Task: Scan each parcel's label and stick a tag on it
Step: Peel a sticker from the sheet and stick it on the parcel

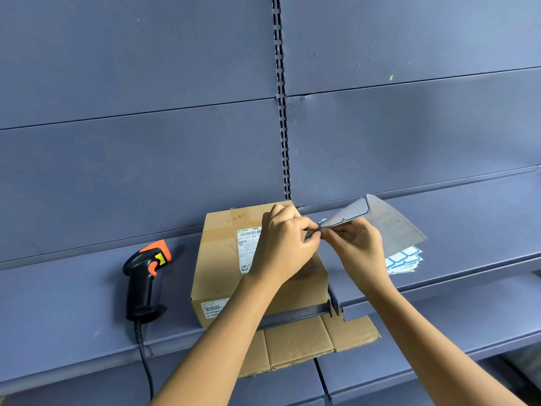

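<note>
Shelving comes first: the blue-grey metal shelf (87, 288) in front of you carries everything in play. On it, near the middle, stands the brown cardboard parcel (222, 259), square to you, with its white shipping label (247, 244) face up on the top and partly hidden by your wrist. A flattened sheet of brown cardboard (307, 344) pokes out below its front edge.

Just above the parcel's right side you hold the grey backing sheet (389, 224), bent upward. The black and orange handheld scanner (146, 271) lies on the shelf just to the left of the parcel, untouched, its cable running off the front. A loose pile of blue-bordered white tags (405, 260) rests on the shelf to the right, under the raised sheet.

Your left hand (284, 244) is closed in a pinch at the sheet's corner, thumb and forefinger seemingly on the lifted edge of a blue-edged white tag (321, 222). Your right hand (360, 247) is clamped on the sheet right beside it.

By the look of it, you are on the tagging step, peeling. The next move calls for pulling the tag clear without curling it, then pressing it flat on bare cardboard, off the barcode. Whether this parcel has been scanned cannot be told.
</note>
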Motion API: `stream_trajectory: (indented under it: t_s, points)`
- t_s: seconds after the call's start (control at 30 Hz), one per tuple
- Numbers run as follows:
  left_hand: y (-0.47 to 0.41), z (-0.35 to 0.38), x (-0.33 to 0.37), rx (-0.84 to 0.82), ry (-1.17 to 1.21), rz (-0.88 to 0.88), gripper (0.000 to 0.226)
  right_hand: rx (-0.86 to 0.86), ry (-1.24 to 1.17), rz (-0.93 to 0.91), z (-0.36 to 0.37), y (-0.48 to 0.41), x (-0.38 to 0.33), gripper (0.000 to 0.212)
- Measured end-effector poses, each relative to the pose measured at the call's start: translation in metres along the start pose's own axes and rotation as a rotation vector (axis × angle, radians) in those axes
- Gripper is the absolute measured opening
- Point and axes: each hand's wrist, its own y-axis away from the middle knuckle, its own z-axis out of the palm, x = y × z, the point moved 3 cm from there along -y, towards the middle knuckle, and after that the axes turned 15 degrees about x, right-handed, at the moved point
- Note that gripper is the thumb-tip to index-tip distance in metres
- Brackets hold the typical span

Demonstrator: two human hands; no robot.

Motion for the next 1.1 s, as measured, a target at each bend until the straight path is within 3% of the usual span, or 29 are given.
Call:
stream_trajectory:
  t_s: [0.23,0.6,0.8,1.1]
  points:
    - [-0.001,-0.002,-0.001,0.009,-0.027,0.094,0.003,-0.048,0.074,-0.063,-0.001,0.005,-0.008,0.005]
    - [0.001,0.002,0.007,0.122,-0.124,0.207,0.011,-0.053,0.085,-0.109,-0.004,0.008,-0.016,0.017]
    - [0.001,0.002,0.009,0.144,-0.072,0.134,0.009,-0.033,0.051,-0.044,-0.004,0.004,-0.009,0.008]
    - [0.002,0.000,0.007,0.066,0.007,-0.065,0.008,-0.036,-0.109,0.094,-0.006,0.003,-0.004,0.010]
